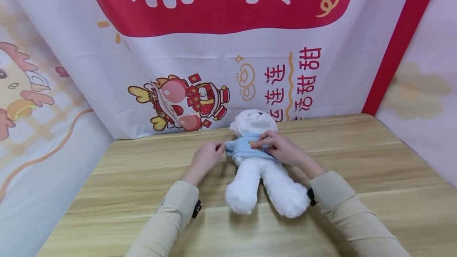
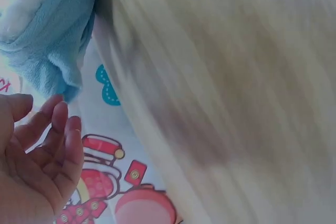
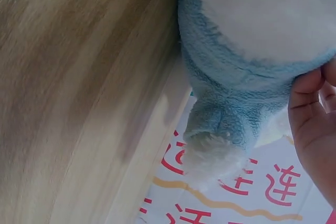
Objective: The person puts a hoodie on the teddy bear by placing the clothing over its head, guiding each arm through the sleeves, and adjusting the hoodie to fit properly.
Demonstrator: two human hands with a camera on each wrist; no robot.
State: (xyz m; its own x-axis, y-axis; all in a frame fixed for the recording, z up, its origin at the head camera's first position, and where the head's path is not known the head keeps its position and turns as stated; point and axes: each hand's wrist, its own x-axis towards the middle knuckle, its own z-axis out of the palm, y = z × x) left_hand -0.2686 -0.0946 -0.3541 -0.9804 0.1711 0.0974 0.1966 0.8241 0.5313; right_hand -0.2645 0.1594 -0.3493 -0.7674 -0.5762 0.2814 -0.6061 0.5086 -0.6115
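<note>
A white plush bear [image 1: 251,169] lies on its back on the wooden table, its head by the wall cloth. It wears a light blue shirt [image 1: 244,146]. At the end of one sleeve [image 2: 65,80] is my left hand [image 1: 208,154], fingers loosely bent and fingertips at the cloth, the thumb apart. No paw shows out of that sleeve. My right hand [image 1: 283,148] lies over the shirt's front and pinches the cloth near its hem, as the right wrist view shows. A white paw [image 3: 215,158] sticks out of the sleeve on that side.
The wood-grain table [image 1: 143,177] runs back to a printed wall cloth [image 1: 200,50] with cartoon figures and red lettering. More printed cloth hangs at the left [image 1: 43,90] and right [image 1: 421,102] sides.
</note>
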